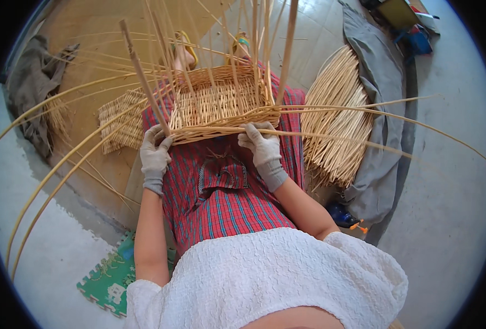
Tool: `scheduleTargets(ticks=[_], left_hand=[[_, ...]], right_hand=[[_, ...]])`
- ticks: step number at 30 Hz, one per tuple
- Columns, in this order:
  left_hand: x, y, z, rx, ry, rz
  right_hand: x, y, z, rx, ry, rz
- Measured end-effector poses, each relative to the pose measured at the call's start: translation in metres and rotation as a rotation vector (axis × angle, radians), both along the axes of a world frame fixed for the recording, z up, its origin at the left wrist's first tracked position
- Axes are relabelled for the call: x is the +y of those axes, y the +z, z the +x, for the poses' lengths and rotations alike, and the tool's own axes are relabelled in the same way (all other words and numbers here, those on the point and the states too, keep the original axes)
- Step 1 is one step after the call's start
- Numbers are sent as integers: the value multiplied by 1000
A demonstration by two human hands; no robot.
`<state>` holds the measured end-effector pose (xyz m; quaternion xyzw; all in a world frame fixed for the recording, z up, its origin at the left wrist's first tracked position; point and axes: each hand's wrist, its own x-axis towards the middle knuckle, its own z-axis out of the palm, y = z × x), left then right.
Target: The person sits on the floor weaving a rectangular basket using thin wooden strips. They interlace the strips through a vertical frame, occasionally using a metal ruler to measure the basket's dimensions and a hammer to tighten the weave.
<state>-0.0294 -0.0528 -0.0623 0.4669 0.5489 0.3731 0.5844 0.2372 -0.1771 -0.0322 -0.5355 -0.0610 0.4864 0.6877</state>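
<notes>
A partly woven wicker basket (215,98) rests across my lap on a red checked cloth (226,203), with tall upright stakes and long pale rods fanning out from it. My left hand (155,153), in a light glove with a grey cuff, is closed on the basket's near left corner, at the foot of a thicker stick (147,88). My right hand (259,145), gloved alike, is closed around a long rod along the near edge, right of the middle; that rod reaches out to the right, its far end blurred.
A flat woven panel (117,120) lies at the left beside a grey cloth (29,82). A bundle of peeled rods (336,126) lies on a long grey cloth (385,115) at the right. A green foam mat (111,274) is at lower left; dark objects (413,33) stand at upper right.
</notes>
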Motion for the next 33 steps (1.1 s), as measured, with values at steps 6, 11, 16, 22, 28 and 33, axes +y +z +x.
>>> scheduleTargets(ticks=[6,11,16,22,28,33], left_hand=[[-11,22,23,94,270,244],[1,59,77,349,-179,-198],[1,21,69,89,-135,-257],[0,7,50,-159,-327,-193],[-2,7,67,-142,-191,-264],[-12,-4,69,-122,-44,-187]], right_hand=[[2,1,4,-7,9,9],[-9,2,-7,-79,13,48],[7,12,-12,-127,-11,-21],[31,13,23,-88,134,-113],[50,30,30,-847,365,-35],[123,125,-13,-1339,902,-119]])
